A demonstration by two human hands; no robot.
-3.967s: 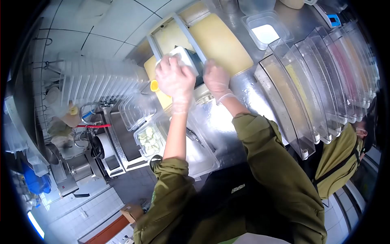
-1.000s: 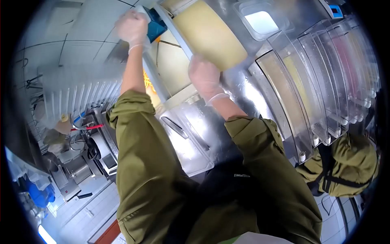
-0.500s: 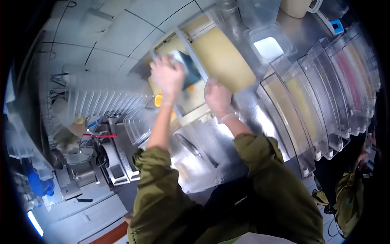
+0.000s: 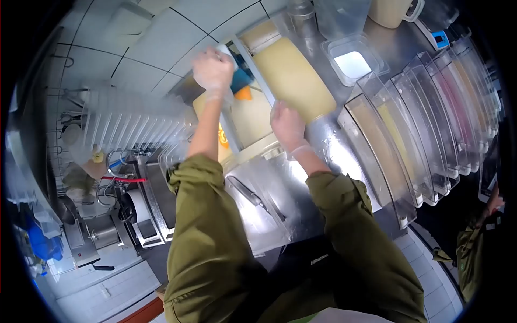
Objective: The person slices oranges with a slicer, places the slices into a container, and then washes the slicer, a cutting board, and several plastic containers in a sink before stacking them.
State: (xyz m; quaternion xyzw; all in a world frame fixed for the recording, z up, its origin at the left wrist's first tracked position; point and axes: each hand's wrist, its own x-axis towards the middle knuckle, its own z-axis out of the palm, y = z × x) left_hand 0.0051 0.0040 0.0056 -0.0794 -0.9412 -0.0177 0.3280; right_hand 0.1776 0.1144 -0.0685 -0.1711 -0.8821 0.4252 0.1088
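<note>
Gloved and closed, my left hand (image 4: 214,70) grips the white top of a teal block (image 4: 241,79) at the far end of a pale slicing board (image 4: 249,123) set in a metal frame. A piece of orange (image 4: 243,93) shows at the block's near edge. More orange slices (image 4: 223,138) lie beyond the frame's left rail. My right hand (image 4: 288,125), also gloved, is closed around the near part of the frame's right rail (image 4: 264,86). Beside that rail lies a yellowish cutting board (image 4: 293,75).
A knife (image 4: 247,191) lies in a clear tray (image 4: 258,226) near my body. To the right stand several clear lidded containers (image 4: 401,134). A tub with white contents (image 4: 353,64), a jug (image 4: 390,12) and a scale (image 4: 439,39) are behind. Stacked clear containers (image 4: 134,121) stand left.
My left hand and the teal block have moved farther away along the frame, baring more of the board. My right hand keeps its hold on the rail.
</note>
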